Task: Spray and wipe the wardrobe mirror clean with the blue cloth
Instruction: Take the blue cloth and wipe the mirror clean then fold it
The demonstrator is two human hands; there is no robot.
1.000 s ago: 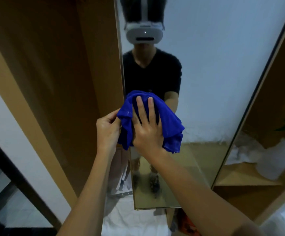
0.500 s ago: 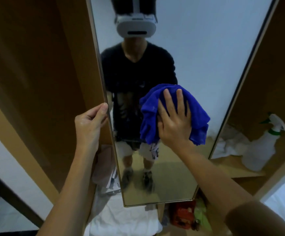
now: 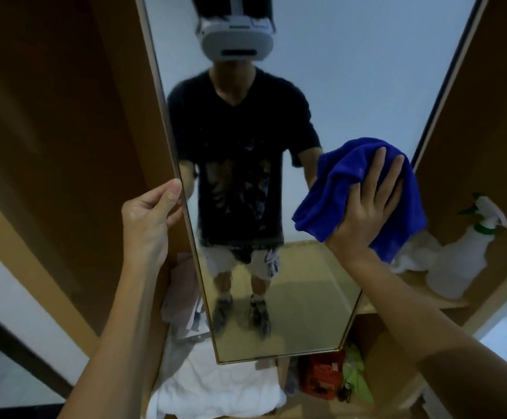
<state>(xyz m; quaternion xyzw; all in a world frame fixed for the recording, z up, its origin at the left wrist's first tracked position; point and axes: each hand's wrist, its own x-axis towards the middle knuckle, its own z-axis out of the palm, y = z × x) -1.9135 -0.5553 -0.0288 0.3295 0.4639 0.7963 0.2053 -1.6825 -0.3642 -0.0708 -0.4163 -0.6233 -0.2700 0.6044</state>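
1. My right hand (image 3: 367, 207) lies flat with the fingers straight and spread, pressing the bunched blue cloth (image 3: 346, 189) against the wardrobe mirror (image 3: 306, 282), close to its right edge and about halfway up the glass that I can see.

2. My left hand (image 3: 149, 216) curls round the mirror's left edge, thumb on the front of the frame and fingers tucked behind, holding the panel steady.

3. The wipe looks well under way to me, but smears and droplets show across the middle of the glass, so I judge there is more to cover.

4. What could go wrong: the cloth is only pinned by my palm, not gripped, so a loose fold could slide out and drop if I ease the pressure.

5. Pushing hard this near the right edge could swing or twist the panel against my left hand's hold.

6. If the stroke runs past the edge, the cloth could reach the spray bottle (image 3: 464, 252) standing on the wardrobe shelf (image 3: 421, 297) just beyond and tip it.

7. White cloths (image 3: 412, 252) lie on that shelf beside the bottle. Below the mirror sit a white sheet (image 3: 216, 391), a red box (image 3: 321, 376) and something green (image 3: 358, 379); nothing blocks the glass itself.
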